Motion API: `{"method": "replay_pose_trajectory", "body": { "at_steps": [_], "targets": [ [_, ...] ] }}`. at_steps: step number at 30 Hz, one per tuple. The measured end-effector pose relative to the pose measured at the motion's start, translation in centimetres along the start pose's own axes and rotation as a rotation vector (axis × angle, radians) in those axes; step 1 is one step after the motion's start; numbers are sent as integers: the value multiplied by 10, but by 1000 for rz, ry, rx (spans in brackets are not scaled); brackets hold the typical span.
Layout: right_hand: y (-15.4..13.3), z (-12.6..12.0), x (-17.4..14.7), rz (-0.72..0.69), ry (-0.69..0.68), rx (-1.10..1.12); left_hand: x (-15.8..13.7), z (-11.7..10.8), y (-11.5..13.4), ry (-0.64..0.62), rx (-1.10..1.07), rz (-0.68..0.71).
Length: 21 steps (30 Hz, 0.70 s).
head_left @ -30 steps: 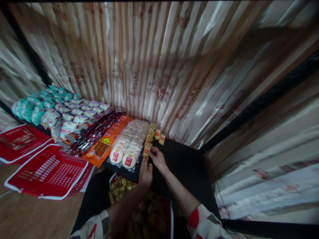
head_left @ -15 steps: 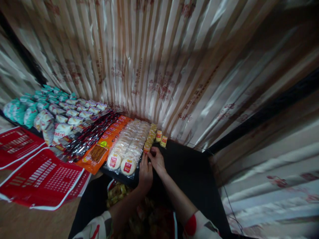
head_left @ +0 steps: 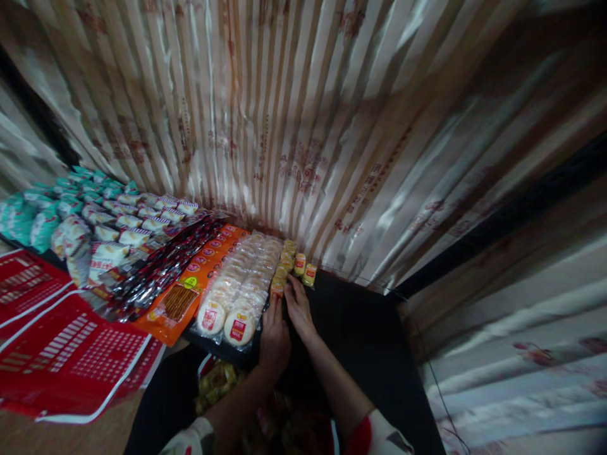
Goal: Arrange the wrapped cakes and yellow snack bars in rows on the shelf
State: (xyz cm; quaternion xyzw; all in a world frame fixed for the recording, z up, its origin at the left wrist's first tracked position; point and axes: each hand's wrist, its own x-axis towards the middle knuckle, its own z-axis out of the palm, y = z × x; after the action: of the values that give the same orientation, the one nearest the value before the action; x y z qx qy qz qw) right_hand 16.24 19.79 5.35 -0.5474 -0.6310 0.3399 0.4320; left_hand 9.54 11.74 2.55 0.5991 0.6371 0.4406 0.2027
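Small yellow snack packets (head_left: 286, 260) form a narrow row on the black tabletop (head_left: 358, 328), running away from me. At the row's near end, the fingertips of my left hand (head_left: 275, 335) are closed on the nearest yellow packet (head_left: 277, 287). My right hand (head_left: 300, 309) lies along the row's right side with its fingers stretched forward, touching the packets. Just right of the row's far part stand two separate yellow packets, one (head_left: 300, 264) slightly behind the other (head_left: 310, 274). Clear-wrapped round white crackers (head_left: 238, 328) lie in two overlapping rows on the left.
Farther left are orange bags of snack sticks (head_left: 177, 303), dark shiny packets (head_left: 156, 265), white packets (head_left: 135, 236) and green packets (head_left: 45, 229). Red bags (head_left: 80, 354) hang at the lower left. More yellow packets (head_left: 215, 382) sit below the table edge. A draped curtain (head_left: 303, 126) rises behind.
My right hand's fingers have straightened out along the row's side. My left fingertips stay at the near packet. The view has shifted slightly.
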Motion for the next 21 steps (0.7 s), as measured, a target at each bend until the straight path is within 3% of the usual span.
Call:
{"method": "replay_pose_trajectory", "body": {
  "at_steps": [16,21],
  "targets": [
    [13,7,7,-69,-26,-13,0,-3,6,-52,68,11],
    [9,-1,24,-126,81,-110,0,-2,8,-56,56,-23]
  ]
}}
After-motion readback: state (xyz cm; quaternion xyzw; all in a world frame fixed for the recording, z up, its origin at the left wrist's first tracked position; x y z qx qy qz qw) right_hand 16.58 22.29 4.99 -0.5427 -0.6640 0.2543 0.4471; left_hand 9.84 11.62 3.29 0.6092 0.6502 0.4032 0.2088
